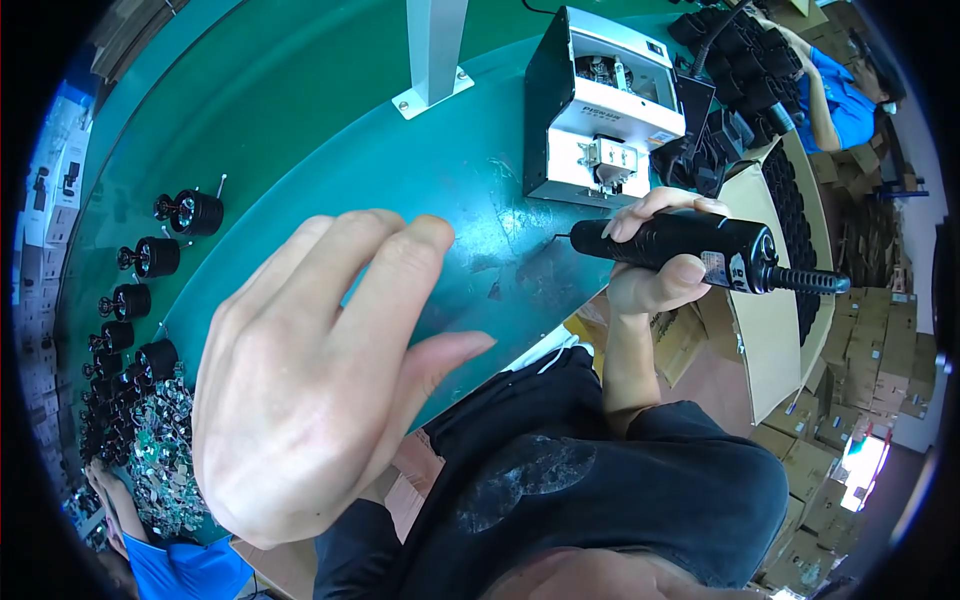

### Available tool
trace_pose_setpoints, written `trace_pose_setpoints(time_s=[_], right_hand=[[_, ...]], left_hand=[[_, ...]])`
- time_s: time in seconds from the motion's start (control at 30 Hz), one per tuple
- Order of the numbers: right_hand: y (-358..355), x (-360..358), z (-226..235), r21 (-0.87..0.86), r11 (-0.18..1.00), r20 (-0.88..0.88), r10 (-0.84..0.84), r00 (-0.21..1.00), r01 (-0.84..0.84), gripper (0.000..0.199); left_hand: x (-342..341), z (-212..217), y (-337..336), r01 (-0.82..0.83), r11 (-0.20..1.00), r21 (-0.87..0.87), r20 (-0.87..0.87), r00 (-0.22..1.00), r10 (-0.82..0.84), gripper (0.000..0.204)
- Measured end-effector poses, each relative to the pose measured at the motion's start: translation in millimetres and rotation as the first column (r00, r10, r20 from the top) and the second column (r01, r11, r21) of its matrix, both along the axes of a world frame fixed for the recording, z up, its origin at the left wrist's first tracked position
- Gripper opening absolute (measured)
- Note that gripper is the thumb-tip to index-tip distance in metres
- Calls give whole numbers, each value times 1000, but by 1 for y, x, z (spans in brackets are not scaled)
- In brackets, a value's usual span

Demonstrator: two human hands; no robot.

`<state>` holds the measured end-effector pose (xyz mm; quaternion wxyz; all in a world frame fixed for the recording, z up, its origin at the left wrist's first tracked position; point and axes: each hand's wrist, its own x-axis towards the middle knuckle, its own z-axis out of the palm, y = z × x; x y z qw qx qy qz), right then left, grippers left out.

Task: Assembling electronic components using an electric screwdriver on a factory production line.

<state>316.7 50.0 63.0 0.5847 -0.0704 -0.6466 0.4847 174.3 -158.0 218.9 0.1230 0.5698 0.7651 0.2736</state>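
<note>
Landmark: the boxy black-and-white machine (630, 105) on the green table (480, 290). Your right hand (640, 290) is on its near side, wrapped around the black power screwdriver (700, 235), fingers over the top of the barrel, thumb along the near side. Driver's just on your side of the machine, held up off the table, thin bit (563, 237) pointing left, ribbed cord sleeve (812, 281) off to the right.

Your left hand (310, 370) is left of the machine and nearer you: fingers loosely spread, thumb apart, nothing visible in it; palm hidden, so can't tell about underneath.

Handling, my guess: driver's stiff, moderately heavy, smooth enough to slip with a sweaty palm. Hold it around the mid-barrel, as you have it; don't grab the cord sleeve or load the bit sideways, that's likely the weak part.

Also around: metal post (433, 60) left of the machine, black round units (190, 213) farther left, heap of small parts (165, 460) nearer you from those, open carton (765, 350) to the machine's right, nearer side.
</note>
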Motion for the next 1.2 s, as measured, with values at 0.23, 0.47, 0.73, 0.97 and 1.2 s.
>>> trace_pose_setpoints(time_s=[0.23, 0.47, 0.73, 0.97, 1.2], right_hand=[[3, -2, 5, -62, 998, -37, 25, 999, -27, 57], [3, -5, 3, -78, 996, -78, 35, 996, -41, 56], [10, 3, 7, -112, 994, -27, 17, 999, -20, 51], [50, 28, -18, -61, 913, -15, 403, 915, -403, 32], [37, 24, -18, -106, 975, -51, 190, 980, -194, 54]], left_hand=[[0, 1, 2, 8, 999, -38, -86, 996, -11, 45], [-3, 0, 1, 24, 996, -90, -130, 991, -36, 43], [-9, -11, 0, 122, 993, -6, -243, 963, -119, 25], [2, -24, 0, 151, 826, 544, -248, 969, -14, 12], [-6, -6, -20, 244, 507, 827, -390, 898, 205, 14]])
